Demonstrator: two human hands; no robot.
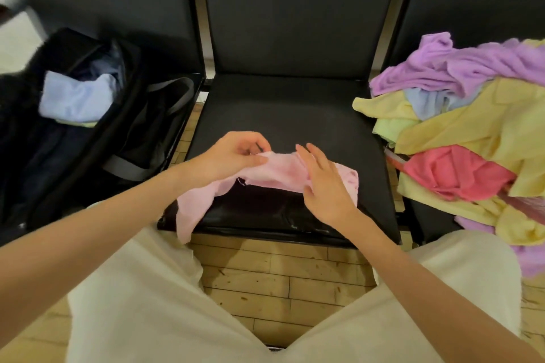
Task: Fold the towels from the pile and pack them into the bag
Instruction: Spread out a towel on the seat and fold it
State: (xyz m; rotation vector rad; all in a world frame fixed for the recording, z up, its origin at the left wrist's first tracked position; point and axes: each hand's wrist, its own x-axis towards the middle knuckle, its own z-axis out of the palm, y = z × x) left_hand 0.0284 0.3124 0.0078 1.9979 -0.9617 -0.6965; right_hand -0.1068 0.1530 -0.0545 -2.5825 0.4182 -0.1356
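**Spreading the pink towel flat before the fold**

The pink towel lies bunched on the chair seat; the left hand pinches its edge, the right hand rests spread on it; better to pull the corners apart first, then fold; the bag waits at the left, the pile at the right.

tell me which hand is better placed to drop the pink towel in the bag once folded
Left, probably. The left hand already pinches the pink towel, and the open bag lies on that same side. The right hand rests open on the towel, nearer the pile.
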